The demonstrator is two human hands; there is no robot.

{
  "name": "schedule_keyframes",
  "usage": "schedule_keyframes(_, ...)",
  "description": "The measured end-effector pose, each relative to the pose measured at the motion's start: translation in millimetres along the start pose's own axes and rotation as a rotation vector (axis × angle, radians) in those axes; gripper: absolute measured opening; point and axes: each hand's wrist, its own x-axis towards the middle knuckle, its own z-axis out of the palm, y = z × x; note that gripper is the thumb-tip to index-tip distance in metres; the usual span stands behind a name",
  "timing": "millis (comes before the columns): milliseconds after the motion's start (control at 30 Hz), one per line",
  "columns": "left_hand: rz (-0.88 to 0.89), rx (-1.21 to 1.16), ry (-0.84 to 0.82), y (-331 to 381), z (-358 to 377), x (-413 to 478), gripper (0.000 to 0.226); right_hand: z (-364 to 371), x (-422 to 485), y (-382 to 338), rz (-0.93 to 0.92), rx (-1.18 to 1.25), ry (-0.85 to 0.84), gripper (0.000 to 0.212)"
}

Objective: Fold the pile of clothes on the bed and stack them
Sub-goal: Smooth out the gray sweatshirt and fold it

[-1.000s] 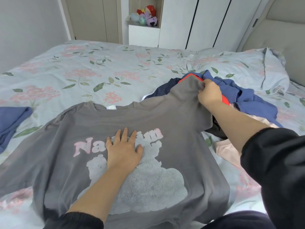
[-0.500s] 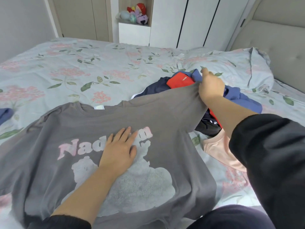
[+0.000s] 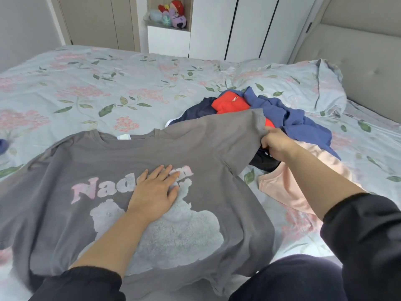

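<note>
While the grey T-shirt [image 3: 206, 148] lies spread print-up on the near part of the bed [image 3: 108, 83], the left hand [image 3: 155, 192] rests flat on the printed chest, fingers straight and nearly together. The right hand [image 3: 276, 144] — fingers curled — pinches the hem of the sleeve at the right, holding it raised off the bedding. Just beyond that hand sits the unfolded pile of clothes [image 3: 280, 114]: a red garment [image 3: 227, 103] farthest, a blue garment [image 3: 308, 127] to its right, a pink garment [image 3: 288, 187] nearest.

grey T-shirt [image 3: 65, 213]: matt cloth | bedsheet [image 3: 108, 83]: smooth floral cloth
</note>
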Motion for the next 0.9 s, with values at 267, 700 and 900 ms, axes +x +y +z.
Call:
schedule_keyframes(267,-0.007,-0.034,0.016,-1,1,0,0.048,-14,-10,-6,-0.135,0.177,-0.192,0.025)
schedule_keyframes(700,-0.005,-0.033,0.033,-2,3,0,0.048,-11,-11,-22,-0.064,-0.694,0.169,0.013)
schedule_keyframes(900,0.001,-0.02,0.037,-3,3,1,0.048,13,-25,-8,-0.376,-1.343,0.388,0.061)
